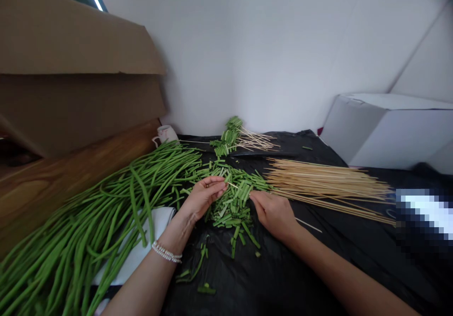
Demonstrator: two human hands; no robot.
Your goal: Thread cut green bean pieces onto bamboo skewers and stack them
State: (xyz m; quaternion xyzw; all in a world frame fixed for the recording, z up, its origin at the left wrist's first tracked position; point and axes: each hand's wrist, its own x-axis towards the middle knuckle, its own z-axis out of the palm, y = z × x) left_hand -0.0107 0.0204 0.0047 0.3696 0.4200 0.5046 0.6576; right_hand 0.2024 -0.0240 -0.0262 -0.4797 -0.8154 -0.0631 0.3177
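Observation:
A thin bamboo skewer (308, 225) slants between my hands, with several cut green bean pieces (243, 191) threaded side by side near its far end. My right hand (274, 212) is closed around the skewer just behind those pieces, and its blunt end sticks out past the wrist. At the bare tip, the fingers of my left hand (207, 193) pinch together; whether they also hold a bean piece is hidden. Beneath both hands spreads a loose pile of cut bean pieces (226, 217). Long whole green beans (106, 221) lie in a big heap beside my left forearm.
Filled bean skewers (228, 136) are stacked at the back. Bare bamboo skewers (329, 181) lie bundled at right on black plastic sheeting (283, 269). A mug (167, 134) stands near a cardboard box (81, 94) at left; a white box (389, 132) sits back right.

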